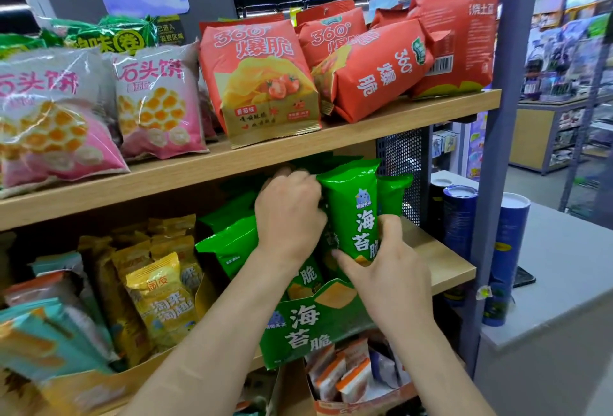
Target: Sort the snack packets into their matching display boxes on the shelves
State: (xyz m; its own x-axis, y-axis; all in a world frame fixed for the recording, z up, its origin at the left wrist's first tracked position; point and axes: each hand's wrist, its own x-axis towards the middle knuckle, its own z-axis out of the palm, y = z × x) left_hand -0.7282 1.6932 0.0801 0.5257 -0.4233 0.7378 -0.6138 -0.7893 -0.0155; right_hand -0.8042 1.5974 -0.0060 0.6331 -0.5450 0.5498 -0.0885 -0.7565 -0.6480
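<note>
An upright green seaweed-crisp packet (356,209) stands on the middle shelf above a green display box (298,326) with the same print. My right hand (388,266) grips the packet's lower end, thumb on its right edge, forefinger under it. My left hand (288,216) reaches in just left of that packet, its fingers curled round the tops of the green packets behind; the fingertips are hidden. More green packets (229,243) lean to the left inside the box.
Red tomato-chip bags (262,80) and pink cracker bags (159,100) fill the top shelf (365,123). Yellow packets (162,292) and teal packets (49,332) stand left in cardboard boxes. Small orange-white packets (345,379) lie below. Blue tubes (504,256) stand on a grey counter at right.
</note>
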